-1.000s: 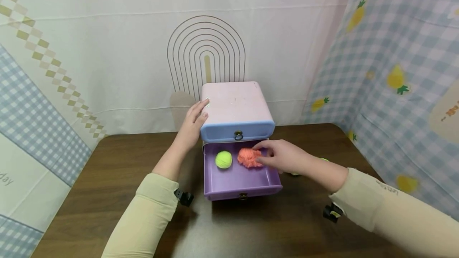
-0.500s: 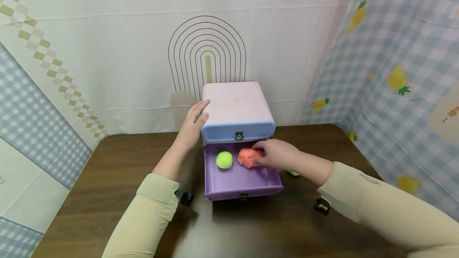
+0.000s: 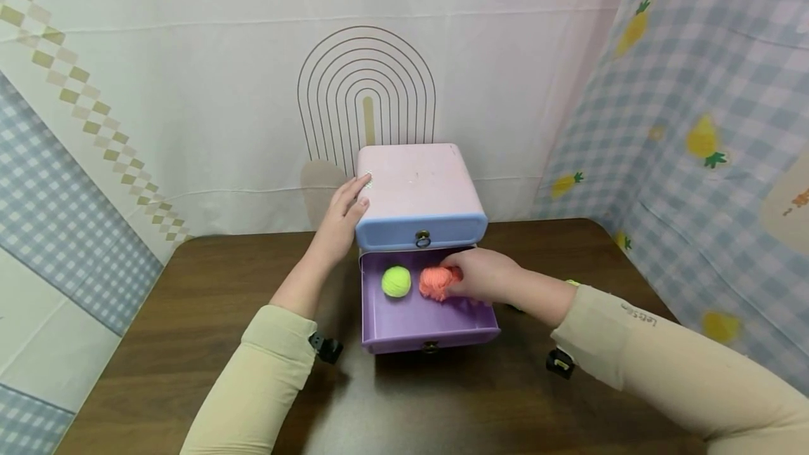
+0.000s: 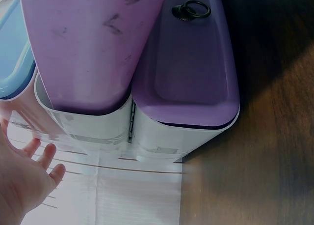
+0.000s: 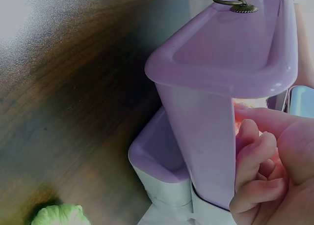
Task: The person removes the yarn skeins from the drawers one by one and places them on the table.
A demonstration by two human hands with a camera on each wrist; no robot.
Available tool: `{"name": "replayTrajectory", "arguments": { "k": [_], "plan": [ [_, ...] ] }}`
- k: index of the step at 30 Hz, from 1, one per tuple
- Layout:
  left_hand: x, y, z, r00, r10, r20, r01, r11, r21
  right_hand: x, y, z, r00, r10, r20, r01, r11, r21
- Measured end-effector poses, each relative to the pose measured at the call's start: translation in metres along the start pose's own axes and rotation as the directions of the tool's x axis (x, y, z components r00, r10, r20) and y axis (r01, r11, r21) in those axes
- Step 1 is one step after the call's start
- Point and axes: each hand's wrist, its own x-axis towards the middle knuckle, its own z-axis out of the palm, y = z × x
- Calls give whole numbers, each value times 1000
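A small chest of drawers with a pink top (image 3: pixel 417 181) stands on the table, its purple middle drawer (image 3: pixel 404 321) pulled out. Inside that drawer a neon-yellow ball of yarn (image 3: pixel 396 281) lies at the left. To its right is an orange ball of yarn (image 3: pixel 435 282), which my right hand (image 3: pixel 485 275) pinches between thumb and fingers. In the right wrist view the drawer's side wall hides most of the orange yarn. My left hand (image 3: pixel 336 229) rests with extended fingers against the chest's upper left side.
Above the pulled-out drawer is a shut blue drawer (image 3: pixel 392 232) with a ring pull; below it is a shut purple drawer (image 4: pixel 191 63). A green bundle (image 5: pixel 61 216) lies on the dark wooden table (image 3: pixel 253 286) right of the chest. Printed cloth (image 3: pixel 221 90) hangs behind.
My right hand has moved slightly left and its thumb and fingers have closed on the orange yarn. The left hand stays on the chest, and the yellow yarn has not moved.
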Motion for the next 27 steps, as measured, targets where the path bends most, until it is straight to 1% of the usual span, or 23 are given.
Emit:
{"name": "replayTrajectory", "arguments": {
  "k": [5,10,16,23,27],
  "plan": [
    [0,1,0,1000,-7,1,7,1000,1,0,1,0,1000,-11,-5,11,1000,10],
    [0,2,0,1000,-12,-2,12,1000,11,0,5,1,997,-59,-43,59,998,1],
    [0,3,0,1000,-9,-3,9,1000,16,0,7,3,988,-121,-97,119,993,-25],
    [0,2,0,1000,2,-10,-2,1000,13,-2,9,3,976,-161,-143,159,987,-26],
    [0,2,1,1000,-4,-10,4,1000,18,-6,10,0,967,-187,-170,185,982,-31]
  ]
}}
